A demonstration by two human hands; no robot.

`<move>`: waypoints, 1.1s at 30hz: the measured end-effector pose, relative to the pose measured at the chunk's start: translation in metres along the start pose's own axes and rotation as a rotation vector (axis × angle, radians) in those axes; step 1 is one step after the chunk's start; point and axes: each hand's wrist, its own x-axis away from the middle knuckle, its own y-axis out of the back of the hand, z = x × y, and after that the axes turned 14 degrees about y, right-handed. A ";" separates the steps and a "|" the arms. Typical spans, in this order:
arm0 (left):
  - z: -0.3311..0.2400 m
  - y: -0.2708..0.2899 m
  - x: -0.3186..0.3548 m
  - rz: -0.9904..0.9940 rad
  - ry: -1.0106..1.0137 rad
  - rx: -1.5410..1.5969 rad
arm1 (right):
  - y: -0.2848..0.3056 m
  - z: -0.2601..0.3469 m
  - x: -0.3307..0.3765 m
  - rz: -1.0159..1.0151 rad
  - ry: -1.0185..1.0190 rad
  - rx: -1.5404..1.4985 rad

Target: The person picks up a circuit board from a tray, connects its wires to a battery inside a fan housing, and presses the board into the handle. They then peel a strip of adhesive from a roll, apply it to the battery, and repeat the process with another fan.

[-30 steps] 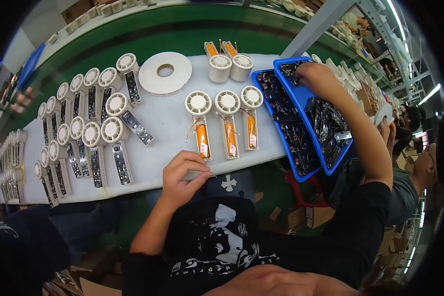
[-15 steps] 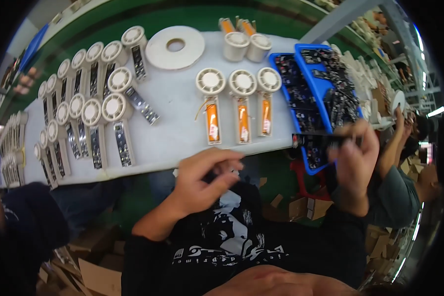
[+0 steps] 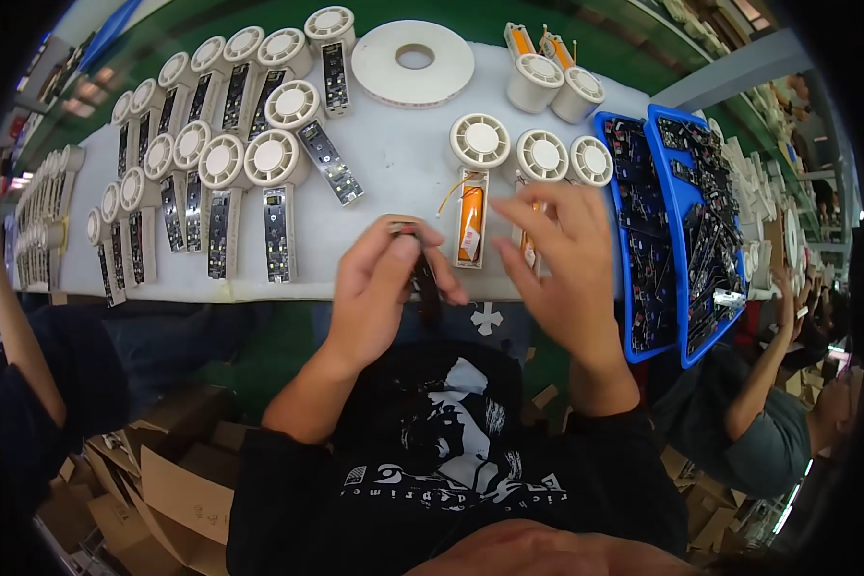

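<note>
Right now my left hand (image 3: 384,288) pinches a small dark circuit strip (image 3: 424,283) just off the worktop (image 3: 394,173) edge, over my lap, while my right hand (image 3: 562,259) hangs spread above the open fan handle with the orange battery (image 3: 468,223). A loose pinch could drop the strip; a careless sweep might snag the battery's thin wire.

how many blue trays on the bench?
2. Both blue plastic trays sit side by side at the right end of the white bench: the inner one nearer the right hand, the outer one beyond it. Both hold dark circuit boards. None looks hidden.
</note>
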 end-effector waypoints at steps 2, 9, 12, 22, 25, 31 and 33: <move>0.003 0.000 -0.008 -0.008 0.199 -0.088 | -0.019 -0.011 -0.015 -0.004 0.044 0.013; 0.011 0.005 -0.029 -0.116 0.303 -0.059 | -0.042 -0.027 -0.015 0.076 0.088 0.062; 0.012 0.005 -0.032 -0.134 0.300 0.004 | -0.043 -0.032 -0.013 0.009 0.100 -0.006; 0.019 0.011 -0.042 -0.136 0.296 -0.003 | -0.055 -0.035 -0.010 -0.080 0.048 -0.038; 0.019 0.011 -0.044 -0.121 0.287 -0.012 | -0.057 -0.033 -0.011 -0.105 0.053 -0.016; 0.020 0.009 -0.044 -0.144 0.248 -0.107 | -0.056 -0.028 -0.013 -0.085 0.083 0.066; 0.017 0.009 -0.045 -0.153 0.235 -0.161 | -0.055 -0.030 -0.013 -0.073 0.094 0.084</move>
